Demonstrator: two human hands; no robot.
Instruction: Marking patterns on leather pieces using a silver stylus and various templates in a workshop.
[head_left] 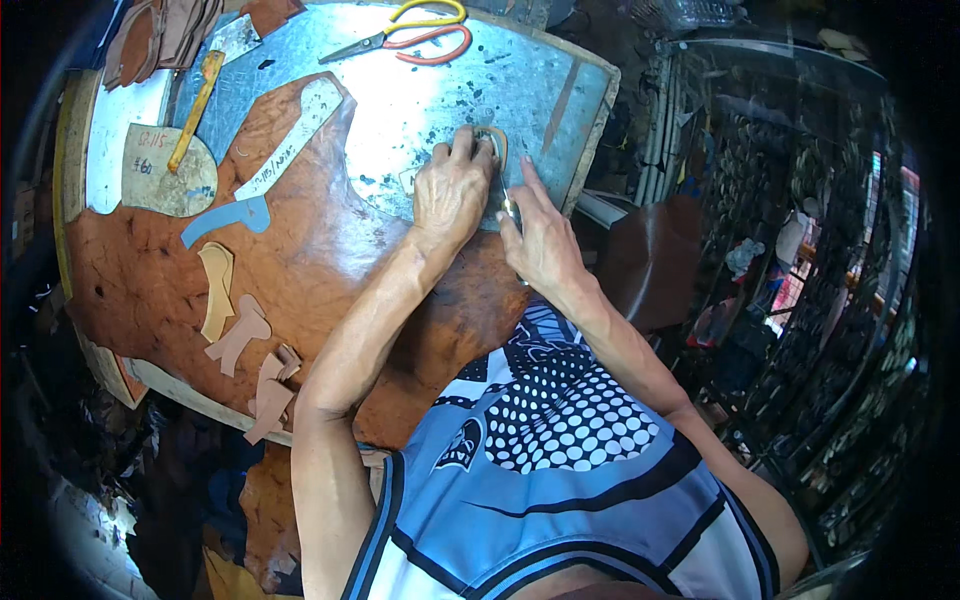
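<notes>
My left hand [453, 192] bends its fingers down onto the metal sheet, holding the edge of a small curved tan piece [496, 137], which looks like leather. Just to its right, my right hand [543, 238] grips a slim tool [513, 208] with a shiny shaft, its index finger stretched forward. The tool's tip lies close to the tan piece; most of its handle is hidden by the hand. Beneath both hands is the scuffed metal sheet [400, 95]. A large brown leather hide [270, 240] covers much of the table at my left.
Scissors [410, 36] with yellow and red handles lie at the far edge. A yellow-handled scraper [197, 110] rests across a rounded grey template [165, 180]. Long pale template [292, 140], blue template [232, 216] and several cut leather pieces [245, 330] lie on the hide. Crowded racks [800, 200] stand at right.
</notes>
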